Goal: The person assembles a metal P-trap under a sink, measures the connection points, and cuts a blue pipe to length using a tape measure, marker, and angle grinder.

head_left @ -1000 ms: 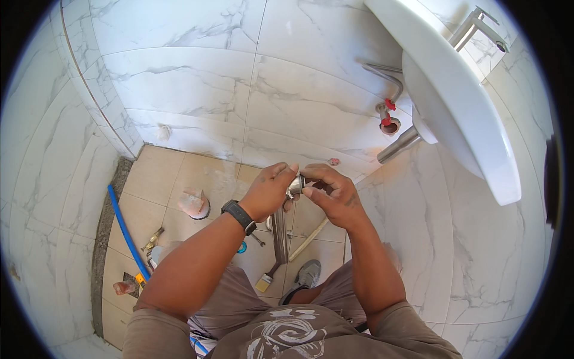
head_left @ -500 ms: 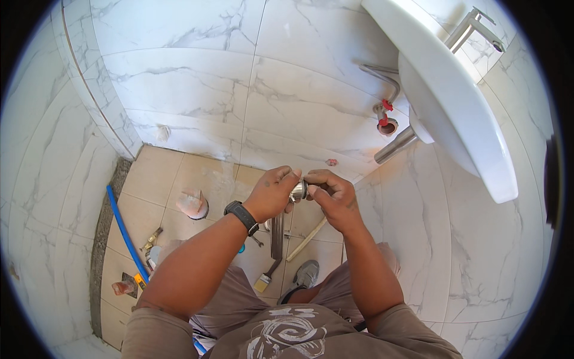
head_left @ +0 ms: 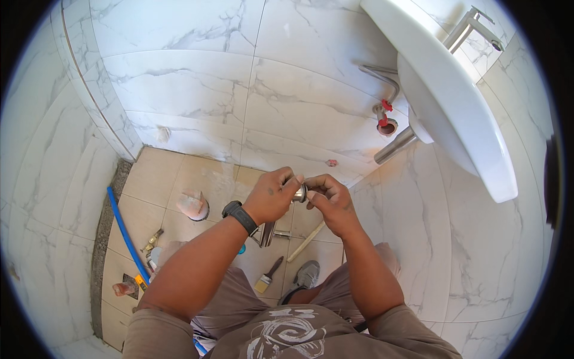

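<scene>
In front of me, my left hand (head_left: 274, 196) is closed round a chrome drain pipe fitting (head_left: 299, 194). A dark ring (head_left: 304, 192) sits at the fitting's right end, where the thumb and fingers of my right hand (head_left: 332, 203) pinch. Below my left hand a chrome tube (head_left: 268, 234) slants down; my palm hides where it meets the fitting. On the floor beneath lie a paintbrush (head_left: 269, 274) with a dark handle and a pale yellowish stick (head_left: 305, 242).
A white basin (head_left: 457, 107) with a chrome tap (head_left: 472, 29) juts from the right, its drain tube (head_left: 395, 146) beneath. Beside it is a red-handled valve (head_left: 385, 113). At left are a capped floor pipe (head_left: 193, 205), a brass fitting (head_left: 152, 239) and a blue hose (head_left: 127, 233).
The chrome tube below my left hand has swung to the left and now looks shorter, uncovering the paintbrush's handle. Both hands keep hold at nearly the same place.
</scene>
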A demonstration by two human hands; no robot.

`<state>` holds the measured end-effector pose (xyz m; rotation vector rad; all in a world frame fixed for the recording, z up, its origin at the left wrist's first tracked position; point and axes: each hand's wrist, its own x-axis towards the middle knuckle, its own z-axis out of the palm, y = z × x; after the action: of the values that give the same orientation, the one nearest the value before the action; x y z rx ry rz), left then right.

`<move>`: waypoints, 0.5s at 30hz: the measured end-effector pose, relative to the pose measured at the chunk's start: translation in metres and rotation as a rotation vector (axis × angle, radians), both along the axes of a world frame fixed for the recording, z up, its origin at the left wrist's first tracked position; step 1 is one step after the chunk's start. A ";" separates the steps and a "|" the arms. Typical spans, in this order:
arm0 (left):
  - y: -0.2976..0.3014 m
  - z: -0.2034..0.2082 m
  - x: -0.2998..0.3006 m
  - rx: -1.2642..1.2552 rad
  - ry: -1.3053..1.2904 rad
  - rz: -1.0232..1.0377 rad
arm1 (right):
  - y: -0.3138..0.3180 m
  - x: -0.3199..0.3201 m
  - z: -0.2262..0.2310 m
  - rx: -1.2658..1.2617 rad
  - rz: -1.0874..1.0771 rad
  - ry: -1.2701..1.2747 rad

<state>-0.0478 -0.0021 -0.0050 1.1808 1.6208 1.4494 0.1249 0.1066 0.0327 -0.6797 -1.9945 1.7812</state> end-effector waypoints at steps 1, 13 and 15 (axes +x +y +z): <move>0.000 0.002 0.001 -0.026 -0.057 -0.001 | 0.000 0.001 0.001 -0.004 0.038 0.027; -0.006 0.014 0.014 -0.152 -0.171 -0.094 | -0.007 0.000 0.001 0.263 0.210 -0.132; -0.004 0.014 0.012 -0.155 -0.115 -0.047 | -0.006 -0.003 -0.006 0.258 0.211 -0.056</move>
<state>-0.0357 -0.0056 0.0090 1.0226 1.5850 1.3124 0.1224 0.1011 0.0263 -0.4563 -2.3560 1.5869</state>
